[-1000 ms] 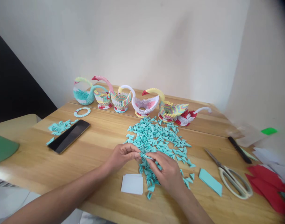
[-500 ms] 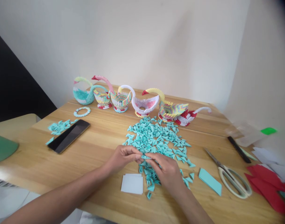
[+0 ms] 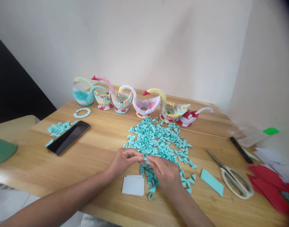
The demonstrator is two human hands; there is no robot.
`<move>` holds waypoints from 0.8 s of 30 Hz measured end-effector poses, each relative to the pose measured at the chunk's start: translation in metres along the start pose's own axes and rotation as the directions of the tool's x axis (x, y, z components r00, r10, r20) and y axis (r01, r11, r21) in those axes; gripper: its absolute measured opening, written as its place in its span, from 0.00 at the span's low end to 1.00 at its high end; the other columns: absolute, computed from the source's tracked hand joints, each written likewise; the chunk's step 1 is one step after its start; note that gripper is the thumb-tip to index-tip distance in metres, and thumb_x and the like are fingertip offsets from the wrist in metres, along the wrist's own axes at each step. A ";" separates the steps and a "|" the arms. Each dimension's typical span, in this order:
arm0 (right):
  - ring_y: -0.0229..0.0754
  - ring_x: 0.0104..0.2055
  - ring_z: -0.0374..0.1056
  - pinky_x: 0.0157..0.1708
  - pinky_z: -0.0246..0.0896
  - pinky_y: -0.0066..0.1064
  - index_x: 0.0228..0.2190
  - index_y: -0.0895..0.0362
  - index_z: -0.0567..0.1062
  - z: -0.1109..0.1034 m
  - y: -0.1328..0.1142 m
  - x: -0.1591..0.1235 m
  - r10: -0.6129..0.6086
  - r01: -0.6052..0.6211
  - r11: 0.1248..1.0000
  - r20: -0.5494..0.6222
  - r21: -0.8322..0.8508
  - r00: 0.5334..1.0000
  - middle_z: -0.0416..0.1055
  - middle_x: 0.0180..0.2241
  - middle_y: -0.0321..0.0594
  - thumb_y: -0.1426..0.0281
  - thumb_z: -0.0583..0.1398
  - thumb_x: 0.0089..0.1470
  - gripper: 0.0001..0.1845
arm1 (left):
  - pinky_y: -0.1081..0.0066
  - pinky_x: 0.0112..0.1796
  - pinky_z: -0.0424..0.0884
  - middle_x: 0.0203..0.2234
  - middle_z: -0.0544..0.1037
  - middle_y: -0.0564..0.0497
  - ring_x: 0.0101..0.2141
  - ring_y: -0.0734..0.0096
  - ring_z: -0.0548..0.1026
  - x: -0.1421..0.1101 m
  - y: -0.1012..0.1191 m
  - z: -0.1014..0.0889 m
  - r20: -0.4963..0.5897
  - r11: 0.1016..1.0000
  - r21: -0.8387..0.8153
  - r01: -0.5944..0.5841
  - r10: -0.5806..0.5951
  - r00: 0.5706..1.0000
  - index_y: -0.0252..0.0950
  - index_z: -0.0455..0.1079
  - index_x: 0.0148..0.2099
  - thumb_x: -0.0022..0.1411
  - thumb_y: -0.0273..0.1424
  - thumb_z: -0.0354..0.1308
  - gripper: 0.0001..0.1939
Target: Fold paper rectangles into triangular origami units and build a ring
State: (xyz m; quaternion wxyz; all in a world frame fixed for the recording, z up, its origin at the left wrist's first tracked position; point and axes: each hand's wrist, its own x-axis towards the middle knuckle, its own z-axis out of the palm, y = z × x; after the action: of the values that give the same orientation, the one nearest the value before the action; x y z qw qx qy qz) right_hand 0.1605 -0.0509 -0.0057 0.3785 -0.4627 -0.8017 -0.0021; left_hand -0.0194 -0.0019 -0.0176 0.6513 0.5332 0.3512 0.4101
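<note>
Between my fingertips is a small turquoise paper piece (image 3: 146, 159), mostly covered by the fingers. My left hand (image 3: 127, 160) pinches it from the left, and my right hand (image 3: 165, 170) pinches it from the right. Both hands are closed and nearly touching. Behind and beneath them spreads a heap of turquoise folded paper triangles (image 3: 156, 135). A stack of white paper rectangles (image 3: 133, 185) lies just below my left hand. To the right of my right hand rests a stack of turquoise paper strips (image 3: 212, 182).
Several folded-paper swans (image 3: 146, 105) stand in a row along the back. At left lie a paper ring (image 3: 82, 113), a phone (image 3: 68, 137) and more turquoise pieces (image 3: 60, 128). Scissors (image 3: 236, 183), a black cutter (image 3: 241, 150) and red paper (image 3: 268, 183) lie at right on the wooden table (image 3: 97, 148).
My fingers have shifted slightly around the paper piece, and my right hand is a little closer to the left. The whole view has moved a touch; the other things stay put.
</note>
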 end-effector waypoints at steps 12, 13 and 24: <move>0.41 0.29 0.76 0.28 0.71 0.29 0.34 0.55 0.77 -0.011 0.002 0.014 0.463 -0.532 0.710 0.263 0.461 0.846 0.79 0.26 0.36 0.67 0.60 0.53 0.07 | 0.67 0.34 0.75 0.25 0.82 0.48 0.28 0.65 0.80 0.000 0.012 -0.004 0.044 1.000 -0.013 -0.025 0.025 0.999 0.32 0.76 0.35 0.51 0.39 0.67 0.15; 0.41 0.27 0.75 0.27 0.70 0.28 0.33 0.56 0.77 -0.011 0.002 0.015 0.473 -0.542 0.686 0.269 0.485 0.839 0.78 0.24 0.36 0.66 0.61 0.53 0.07 | 0.67 0.34 0.75 0.25 0.82 0.48 0.28 0.65 0.79 0.000 0.013 -0.004 0.066 0.999 -0.046 0.000 0.003 0.998 0.32 0.76 0.35 0.50 0.39 0.67 0.15; 0.39 0.24 0.73 0.25 0.68 0.28 0.28 0.57 0.76 -0.014 -0.001 0.018 0.470 -0.618 0.464 0.415 0.634 0.779 0.76 0.23 0.37 0.59 0.62 0.51 0.14 | 0.70 0.31 0.73 0.22 0.81 0.49 0.25 0.69 0.78 0.000 0.010 -0.004 0.206 0.950 -0.255 0.178 -0.126 0.970 0.30 0.73 0.31 0.44 0.38 0.71 0.18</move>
State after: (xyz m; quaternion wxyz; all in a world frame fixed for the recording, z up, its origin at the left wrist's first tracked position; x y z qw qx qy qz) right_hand 0.1631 -0.0436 0.0157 0.4381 -0.4962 -0.5692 0.4877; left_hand -0.0245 0.0001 -0.0080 0.7782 0.4463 0.2690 0.3507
